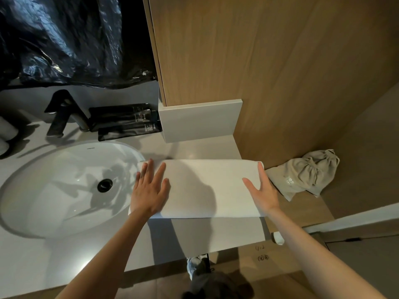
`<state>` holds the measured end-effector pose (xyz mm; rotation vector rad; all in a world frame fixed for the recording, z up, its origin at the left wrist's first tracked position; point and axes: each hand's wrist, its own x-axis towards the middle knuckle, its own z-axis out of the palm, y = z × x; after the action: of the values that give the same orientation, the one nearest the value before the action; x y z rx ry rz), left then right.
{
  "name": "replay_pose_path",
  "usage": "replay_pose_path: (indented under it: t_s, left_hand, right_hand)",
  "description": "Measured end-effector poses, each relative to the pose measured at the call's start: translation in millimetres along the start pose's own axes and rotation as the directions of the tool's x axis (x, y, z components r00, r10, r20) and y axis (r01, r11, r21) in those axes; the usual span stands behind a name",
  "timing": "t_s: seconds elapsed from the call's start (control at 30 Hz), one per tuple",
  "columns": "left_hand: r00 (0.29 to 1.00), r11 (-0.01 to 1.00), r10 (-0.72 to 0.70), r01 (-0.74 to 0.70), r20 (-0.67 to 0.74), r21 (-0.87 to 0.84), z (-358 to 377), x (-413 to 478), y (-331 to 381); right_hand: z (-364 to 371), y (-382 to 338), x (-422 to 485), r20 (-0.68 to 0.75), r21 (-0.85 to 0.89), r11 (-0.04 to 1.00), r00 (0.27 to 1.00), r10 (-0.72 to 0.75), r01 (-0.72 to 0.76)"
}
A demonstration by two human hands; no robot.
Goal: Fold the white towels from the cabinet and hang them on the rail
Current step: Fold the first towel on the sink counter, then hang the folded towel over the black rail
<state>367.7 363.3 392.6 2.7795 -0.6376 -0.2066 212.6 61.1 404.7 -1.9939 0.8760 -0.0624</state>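
Note:
A white towel [205,186] lies folded into a flat rectangle on the grey counter [194,231], to the right of the sink. My left hand [150,188] rests flat on the towel's left end, fingers spread. At the towel's right end, my right hand [262,190] lies flat with its fingers apart. Neither hand grips the cloth. No rail or open cabinet shows in this view.
A white oval sink [64,186] with a black drain sits at the left, a black faucet [62,113] behind it. Black sachets [125,121] lie near the wall. A beige drawstring bag [306,173] lies on a wooden shelf at right. Wooden panels rise behind.

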Motion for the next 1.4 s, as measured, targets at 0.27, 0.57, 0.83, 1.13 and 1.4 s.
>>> replay_pose_path:
  t_s: [0.27,0.57,0.83,1.13,1.4]
  left_hand:
    - [1.000,1.000,0.001,-0.001,0.003,0.016,-1.7,-26.6,0.6]
    - [0.984,0.995,0.097,-0.098,0.152,-0.001,-8.0,-86.4,-15.2]
    - [0.924,0.822,0.342,-0.206,0.170,-0.531,-114.6,-129.7,38.2]
    - [0.815,0.333,0.574,-0.319,-0.078,-0.887,-279.9,-166.2,165.8]
    - [0.682,0.175,0.731,-0.210,-0.016,-0.962,-332.7,-179.0,240.7]
  right_hand:
    - [-5.8,-4.7,-16.3,-0.066,-0.118,0.992,0.997,-0.047,0.039]
    - [-31.8,-47.6,-103.8,-0.394,0.002,0.983,0.904,-0.166,0.182]
    - [-65.4,-156.3,-226.6,-0.507,-0.255,0.828,0.661,-0.554,0.499]
    - [-134.5,-261.1,-333.9,-0.333,-0.579,0.591,0.498,-0.801,0.562]
    - [-236.6,-296.9,-380.8,-0.387,-0.576,0.587,0.443,-0.809,0.568]
